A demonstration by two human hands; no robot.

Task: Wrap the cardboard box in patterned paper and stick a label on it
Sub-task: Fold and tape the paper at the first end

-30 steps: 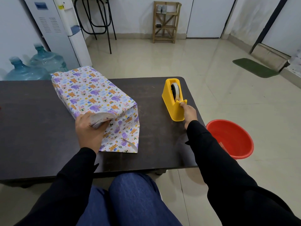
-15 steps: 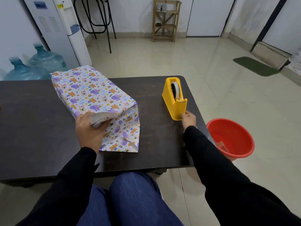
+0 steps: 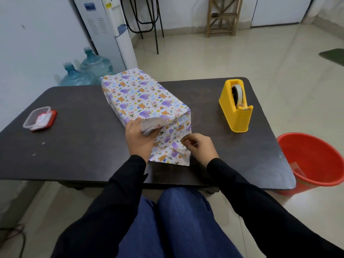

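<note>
The box wrapped in patterned paper (image 3: 141, 95) lies lengthwise in the middle of the dark table (image 3: 83, 146), its near end open with loose paper flaps (image 3: 173, 151) spread flat on the tabletop. My left hand (image 3: 138, 140) grips the left flap, folded inward with its white underside showing, against the box's near end. My right hand (image 3: 199, 148) hovers over the right side of the loose paper; thumb and forefinger pinch what looks like a small clear piece of tape, hard to make out. The yellow tape dispenser (image 3: 236, 108) stands at the right of the table.
A clear plastic container (image 3: 39, 118) on a red lid sits at the table's left. A red bucket (image 3: 312, 161) stands on the floor by the right table edge. Water bottles (image 3: 89, 69) and a water dispenser (image 3: 109, 28) stand behind the table.
My right hand left the tape dispenser and came left to the loose paper at the box's near end. My left hand kept holding the folded flap. The view shifted left.
</note>
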